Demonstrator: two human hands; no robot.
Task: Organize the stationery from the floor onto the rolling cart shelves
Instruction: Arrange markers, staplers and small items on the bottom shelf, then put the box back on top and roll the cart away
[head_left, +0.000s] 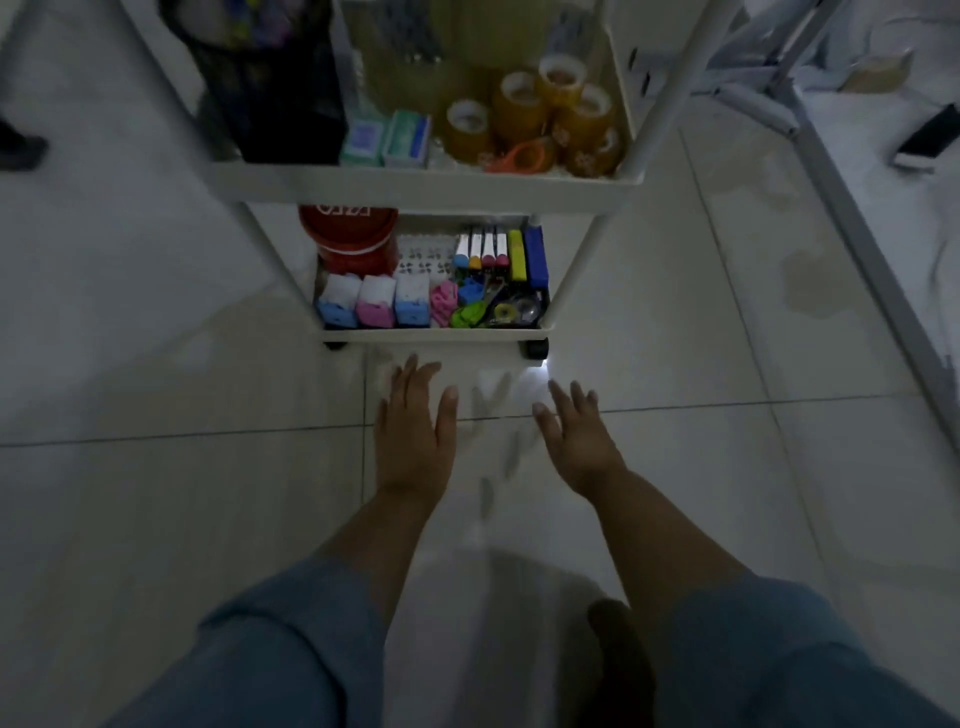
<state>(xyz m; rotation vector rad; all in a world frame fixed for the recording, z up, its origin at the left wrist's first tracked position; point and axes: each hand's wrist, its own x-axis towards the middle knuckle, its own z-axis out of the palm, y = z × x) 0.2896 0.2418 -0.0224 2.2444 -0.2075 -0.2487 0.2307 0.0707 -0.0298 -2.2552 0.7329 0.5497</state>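
Both hands empty, fingers spread: left hand (415, 431), right hand (576, 441), low-center frame. Floor (182, 519) looks bare. Stationery's on the cart (426, 184), center-top: tape rolls (524, 111) upper shelf, markers (480, 249) btm. Prob nearly done.

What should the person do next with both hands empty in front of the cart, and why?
Probably draw both hands back and glance around for leftovers. The left hand and right hand are open and empty over bare floor tiles, and no stationery shows on the floor, while the lower shelf and the shelf above already hold supplies.
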